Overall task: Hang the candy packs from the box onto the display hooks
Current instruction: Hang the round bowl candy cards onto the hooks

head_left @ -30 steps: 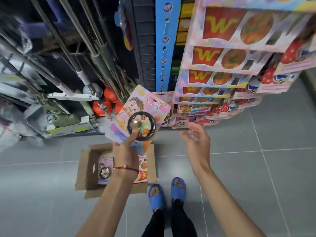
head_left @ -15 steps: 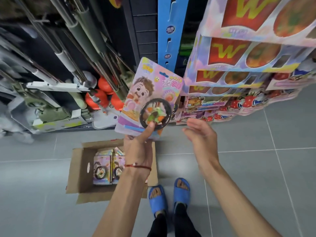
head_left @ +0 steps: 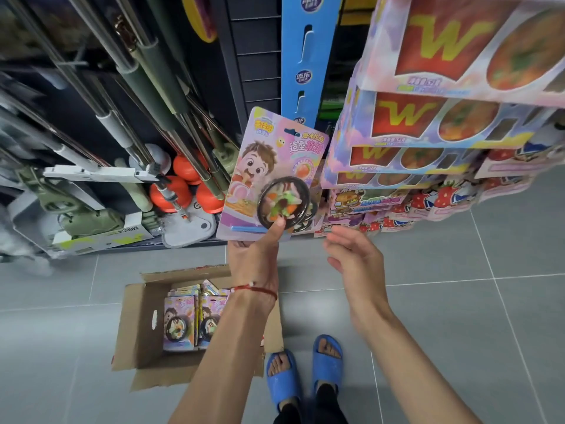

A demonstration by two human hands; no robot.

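Plain grey tiled floor, thin pale grout lines. Sitting straight on it: an open cardboard box, flaps splayed out, just left of a pair of blue slippers. In the box, candy packs in two stacks side by side, printed faces up. Slippers parked next to each other, toes toward the dark rack base at the far edge of the tiles. Box's right flap super close to the left slipper, can't tell if touching.

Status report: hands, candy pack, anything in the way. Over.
Left hand pinches candy pack at its lower edge, held up beside hung packs. Right hand open, empty. No free hook in view.
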